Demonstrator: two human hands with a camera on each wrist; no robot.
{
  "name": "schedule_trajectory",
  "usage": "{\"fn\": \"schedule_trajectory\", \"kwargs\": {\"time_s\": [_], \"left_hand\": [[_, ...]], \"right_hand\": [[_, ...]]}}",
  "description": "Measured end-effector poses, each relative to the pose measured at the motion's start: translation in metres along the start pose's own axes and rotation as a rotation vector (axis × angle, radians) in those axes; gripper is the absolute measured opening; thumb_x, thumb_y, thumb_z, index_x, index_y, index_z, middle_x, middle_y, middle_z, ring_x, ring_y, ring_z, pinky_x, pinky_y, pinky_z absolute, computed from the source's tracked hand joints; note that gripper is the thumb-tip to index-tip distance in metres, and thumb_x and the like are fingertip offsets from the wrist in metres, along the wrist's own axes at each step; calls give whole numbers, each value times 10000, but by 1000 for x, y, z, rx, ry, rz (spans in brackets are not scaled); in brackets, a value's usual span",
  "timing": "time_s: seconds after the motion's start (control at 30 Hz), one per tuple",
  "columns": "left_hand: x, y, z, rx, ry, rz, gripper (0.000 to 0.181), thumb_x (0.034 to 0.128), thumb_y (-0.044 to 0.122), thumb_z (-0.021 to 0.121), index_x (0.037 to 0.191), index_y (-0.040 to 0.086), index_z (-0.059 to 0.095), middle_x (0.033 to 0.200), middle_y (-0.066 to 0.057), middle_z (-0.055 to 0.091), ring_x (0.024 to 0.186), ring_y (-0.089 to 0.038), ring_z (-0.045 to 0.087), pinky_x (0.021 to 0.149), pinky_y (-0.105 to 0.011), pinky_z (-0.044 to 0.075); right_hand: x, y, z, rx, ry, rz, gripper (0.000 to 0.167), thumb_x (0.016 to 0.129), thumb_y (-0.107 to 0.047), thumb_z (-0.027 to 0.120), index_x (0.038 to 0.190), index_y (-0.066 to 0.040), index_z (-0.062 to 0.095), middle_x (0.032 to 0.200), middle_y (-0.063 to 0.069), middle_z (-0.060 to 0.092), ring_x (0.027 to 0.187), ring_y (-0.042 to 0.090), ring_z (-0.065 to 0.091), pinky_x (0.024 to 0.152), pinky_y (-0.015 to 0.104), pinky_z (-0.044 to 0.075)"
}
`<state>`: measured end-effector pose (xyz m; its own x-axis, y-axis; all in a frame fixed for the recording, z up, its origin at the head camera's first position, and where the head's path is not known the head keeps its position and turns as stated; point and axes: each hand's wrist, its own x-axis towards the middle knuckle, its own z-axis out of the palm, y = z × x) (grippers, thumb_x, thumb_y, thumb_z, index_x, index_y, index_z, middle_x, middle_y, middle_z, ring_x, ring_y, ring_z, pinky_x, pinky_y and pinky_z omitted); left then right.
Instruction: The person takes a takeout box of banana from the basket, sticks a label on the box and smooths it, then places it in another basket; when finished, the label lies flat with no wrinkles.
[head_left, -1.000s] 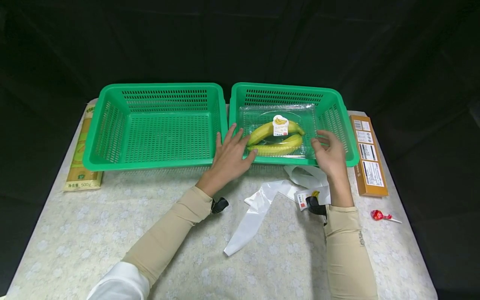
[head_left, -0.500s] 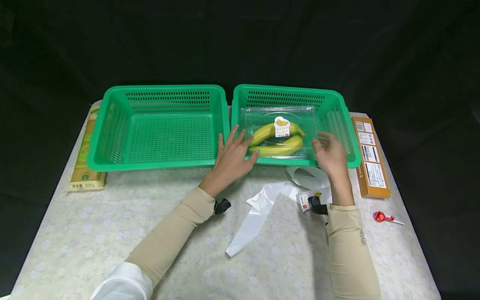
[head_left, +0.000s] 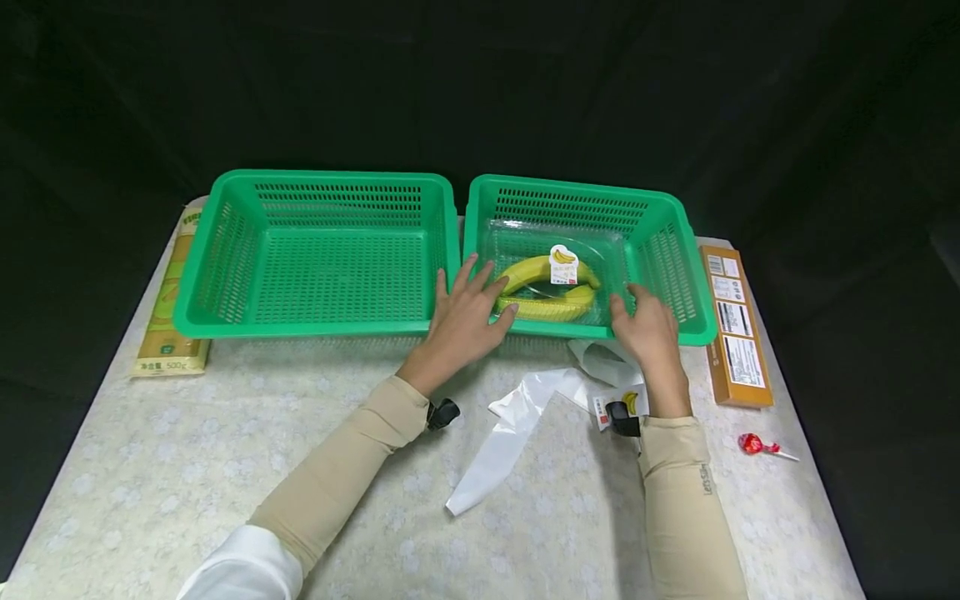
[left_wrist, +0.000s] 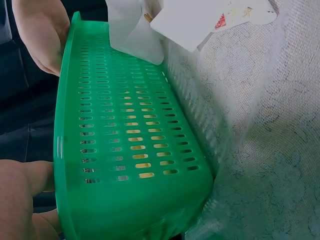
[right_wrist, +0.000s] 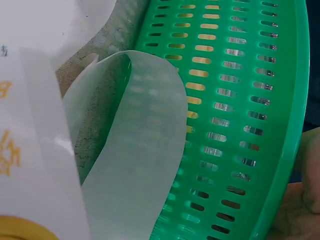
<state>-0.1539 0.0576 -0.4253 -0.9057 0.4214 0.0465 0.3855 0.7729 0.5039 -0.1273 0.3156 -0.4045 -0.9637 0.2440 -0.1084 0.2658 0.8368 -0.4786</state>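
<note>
Two yellow bananas [head_left: 543, 310] lie inside a clear plastic clamshell box [head_left: 611, 260], which bears a white banana sticker [head_left: 564, 265]. The box sits in the right green basket [head_left: 678, 250]. My left hand [head_left: 465, 315] reaches over that basket's front left corner, fingers spread at the box's left side. At the front right, my right hand [head_left: 651, 329] has thumb and forefinger apart beside the box's right edge; its other fingers are hidden. Both wrist views mostly show the perforated basket wall [left_wrist: 115, 120], so contact with the box is hard to judge.
Another green basket [head_left: 337, 279] stands at the left. A yellow 500 g packet [head_left: 172, 308] lies beyond it. An orange carton [head_left: 737, 325] and a red lollipop [head_left: 752, 443] lie at the right. White label strip [head_left: 498, 450] trails across the table front, carrying a banana sticker [head_left: 632, 403].
The right hand has shifted left and slightly down, its thumb and forefinger spreading. The box with the bananas has settled a little lower in the basket. The left hand has barely moved.
</note>
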Motion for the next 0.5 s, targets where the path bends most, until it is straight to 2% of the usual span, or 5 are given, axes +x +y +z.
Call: {"fn": "schedule_trajectory", "kwargs": {"time_s": [0.27,0.4,0.5], "left_hand": [[1,1,0,21,13,-8,520,1042,435,462,1469,146,528,1631,-106,355,1587,-307,117,1213,-705,65],[3,5,3,26,-6,6,515,1044,438,462,1469,155,530,1638,-101,343,1587,-297,122,1211,-711,88],[2,8,7,-2,-16,34,516,1038,433,490,1474,160,523,1657,-110,300,1584,-307,135,1202,-726,91]], "right_hand": [[6,-2,-1,-27,-15,-4,593,1068,-314,390,1497,96,371,1478,366,437,1355,566,406,1120,654,337],[1,4,-3,-14,-21,29,600,1076,-309,373,1508,105,338,1509,367,394,1407,560,346,1162,642,290],[-5,10,-4,6,-3,73,622,1078,-319,375,1518,114,304,1531,370,357,1439,557,298,1190,637,253]]}}
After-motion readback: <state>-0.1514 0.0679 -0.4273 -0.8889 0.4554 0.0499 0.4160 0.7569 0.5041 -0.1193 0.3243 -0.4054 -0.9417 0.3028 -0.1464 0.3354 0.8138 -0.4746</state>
